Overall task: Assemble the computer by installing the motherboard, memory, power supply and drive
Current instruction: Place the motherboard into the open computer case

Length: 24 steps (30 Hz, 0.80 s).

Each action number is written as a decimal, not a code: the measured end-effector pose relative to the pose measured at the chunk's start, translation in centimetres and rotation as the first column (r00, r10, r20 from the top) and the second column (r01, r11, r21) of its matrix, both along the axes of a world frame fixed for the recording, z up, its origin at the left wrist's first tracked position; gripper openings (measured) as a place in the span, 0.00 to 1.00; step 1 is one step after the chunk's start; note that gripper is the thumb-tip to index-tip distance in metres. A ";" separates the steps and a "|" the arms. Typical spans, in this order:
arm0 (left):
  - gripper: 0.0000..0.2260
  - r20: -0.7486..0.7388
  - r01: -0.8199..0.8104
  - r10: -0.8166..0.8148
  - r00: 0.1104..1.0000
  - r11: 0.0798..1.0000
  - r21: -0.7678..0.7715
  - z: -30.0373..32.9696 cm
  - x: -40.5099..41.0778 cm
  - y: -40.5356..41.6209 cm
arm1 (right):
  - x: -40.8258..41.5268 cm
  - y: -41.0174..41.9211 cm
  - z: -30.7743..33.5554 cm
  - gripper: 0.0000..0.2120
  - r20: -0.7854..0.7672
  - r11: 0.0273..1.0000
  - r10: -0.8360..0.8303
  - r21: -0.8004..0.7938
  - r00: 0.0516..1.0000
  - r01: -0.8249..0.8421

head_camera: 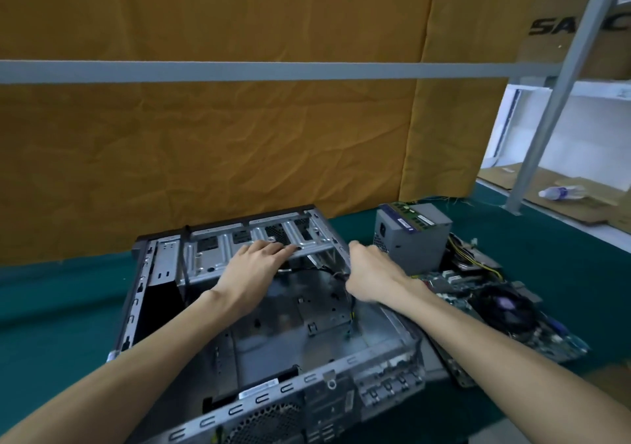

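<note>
Head view, reading from the left: I see the open computer case lying on its side on the green table mat, its interior bay bare metal with nothing mounted in it. My left hand lies flat with fingers straight, pressing on the drive cage at the far end of the case. Just to the right, my right hand is curled at the case's right wall, apparently gripping a bundle of loose cables that hangs down into the bay; I cannot make out exactly what the fingers close on.

Further right, outside the case, the grey power supply stands on the mat with what looks like two memory sticks laid across its top. Beside it, nearer me, the motherboard with its black fan lies flat on the mat, touching the case's right side or very close to it. I can't pick out a drive anywhere.

By my judgement the job has barely begun: none of the four parts is installed. I seem to be clearing the cables out of the way so the motherboard can go in first, then memory, supply and drive.
</note>
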<state>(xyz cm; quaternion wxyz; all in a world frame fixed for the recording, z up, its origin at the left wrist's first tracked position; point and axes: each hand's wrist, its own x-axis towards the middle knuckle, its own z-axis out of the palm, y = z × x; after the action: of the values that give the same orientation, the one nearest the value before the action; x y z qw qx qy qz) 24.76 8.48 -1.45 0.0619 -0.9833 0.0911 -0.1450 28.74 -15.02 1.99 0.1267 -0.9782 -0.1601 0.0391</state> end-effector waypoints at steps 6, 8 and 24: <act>0.38 -0.099 -0.250 0.240 0.966 0.963 -0.101 1.6 -2.6 0.6 | 2.0 4.2 1.4 0.10 0.014 0.991 0.108 0.077 0.994 -0.109; 0.28 -0.117 -0.258 0.240 0.964 0.947 -0.190 2.7 -3.9 -0.6 | 2.4 5.1 1.8 0.13 -0.034 0.984 0.118 0.140 0.992 -0.112; 0.17 -0.281 -0.084 -0.054 0.958 0.885 -0.457 2.5 -11.0 -7.5 | 0.8 3.3 1.6 0.10 0.106 0.998 0.057 0.034 0.993 -0.060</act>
<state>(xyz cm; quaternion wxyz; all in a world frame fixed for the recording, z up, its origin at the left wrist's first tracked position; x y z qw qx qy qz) 13.75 0.94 1.08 -0.1881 -0.9805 0.0539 -0.0186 29.58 -11.74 3.60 0.1351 -0.9712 -0.1958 -0.0115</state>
